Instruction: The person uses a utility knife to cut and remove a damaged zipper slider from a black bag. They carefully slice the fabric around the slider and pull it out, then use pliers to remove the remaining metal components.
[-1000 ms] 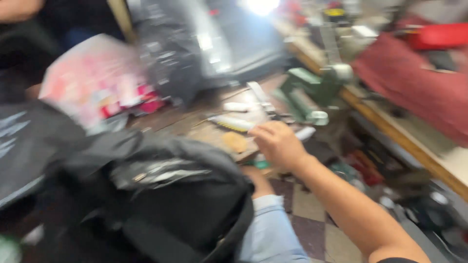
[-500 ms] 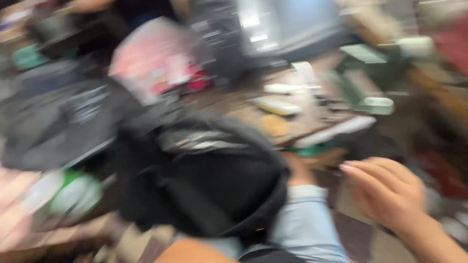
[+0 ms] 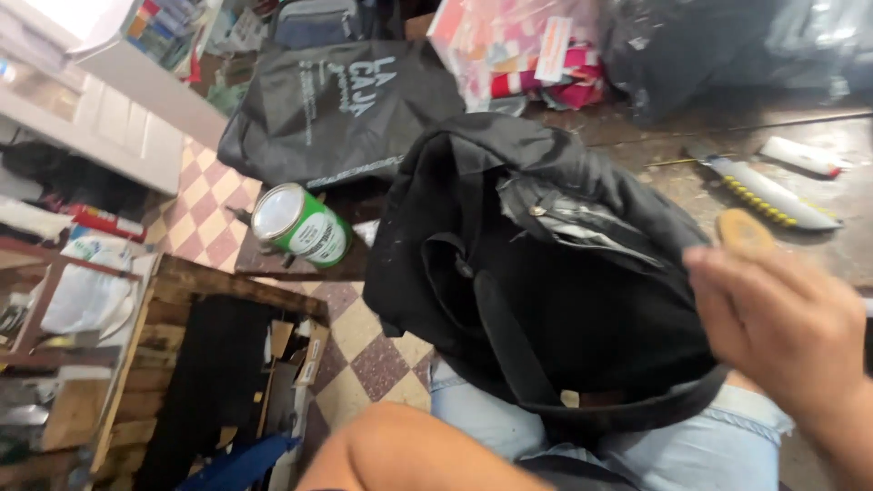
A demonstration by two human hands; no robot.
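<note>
A black backpack (image 3: 546, 282) rests on my lap, over light blue denim (image 3: 491, 418), with its top flap open and a grey lining showing. My right hand (image 3: 782, 327) hovers over the backpack's right side, fingers stretched out and holding nothing. A bare forearm (image 3: 400, 450) crosses the bottom edge; my left hand itself is out of the picture. Just beyond my right fingertips lies an oval wooden piece (image 3: 744, 232) on the worktable (image 3: 655, 150).
A green and white tin can (image 3: 300, 225) lies on its side at the table's edge. Behind are a black printed tote bag (image 3: 336, 100) and a pink and white plastic bag (image 3: 527, 55). A utility knife (image 3: 764, 191) and white tube (image 3: 800, 156) lie at right. Wooden shelving (image 3: 182, 300) stands on the checked floor at left.
My right hand has drawn back from the tools on the worktable to the backpack on my lap. The view has swung left and downward, bringing the can and floor into sight.
</note>
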